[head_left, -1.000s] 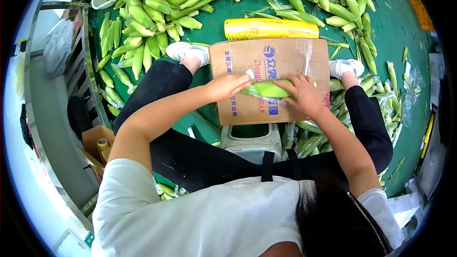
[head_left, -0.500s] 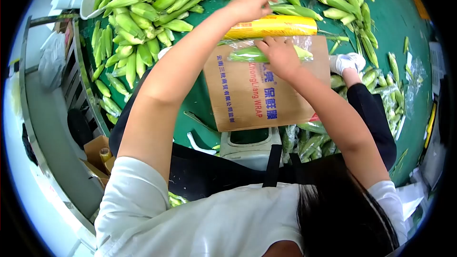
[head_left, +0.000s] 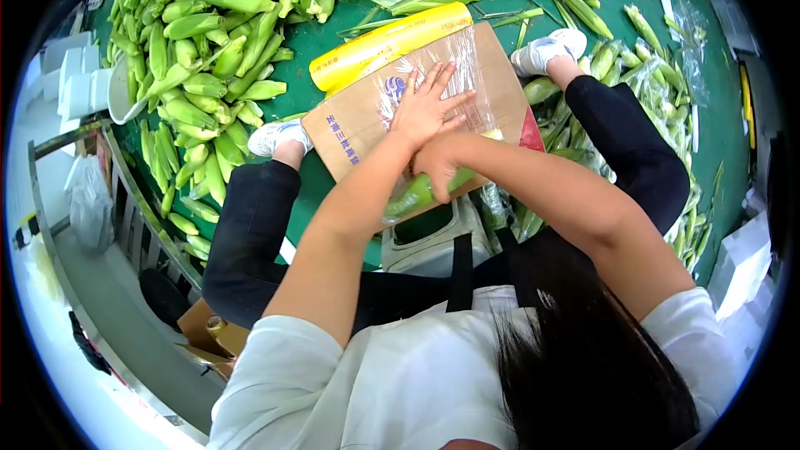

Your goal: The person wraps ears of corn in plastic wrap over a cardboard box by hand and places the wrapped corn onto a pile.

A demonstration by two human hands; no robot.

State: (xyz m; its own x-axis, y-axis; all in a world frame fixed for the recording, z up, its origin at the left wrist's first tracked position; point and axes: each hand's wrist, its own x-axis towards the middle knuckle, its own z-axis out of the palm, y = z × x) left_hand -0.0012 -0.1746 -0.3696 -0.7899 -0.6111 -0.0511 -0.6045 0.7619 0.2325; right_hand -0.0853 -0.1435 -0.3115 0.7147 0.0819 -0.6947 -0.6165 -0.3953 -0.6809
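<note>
My left hand [head_left: 427, 110] lies flat with fingers spread on clear plastic film [head_left: 468, 67] over a printed cardboard box [head_left: 337, 137]. Just below it, my right hand [head_left: 442, 158] curls over a green ear of corn [head_left: 410, 202] near the cardboard's front edge; its fingers are partly hidden. Wrapping on that ear shows only in part. Along the far edge of the cardboard lies a yellow roll of cling film [head_left: 392, 43], with film stretching from it towards my hands.
A large heap of corn ears in husks [head_left: 208, 50] spreads over the green floor [head_left: 621, 42]. Film-wrapped ears [head_left: 662, 117] lie at the right. A plastic stool [head_left: 433, 242] stands under the cardboard, between my legs. A metal frame [head_left: 62, 258] runs down the left.
The corn has come from the cardboard's far side to its near edge, under my right hand. My left hand has moved from beyond the roll onto the film. The view has shifted.
</note>
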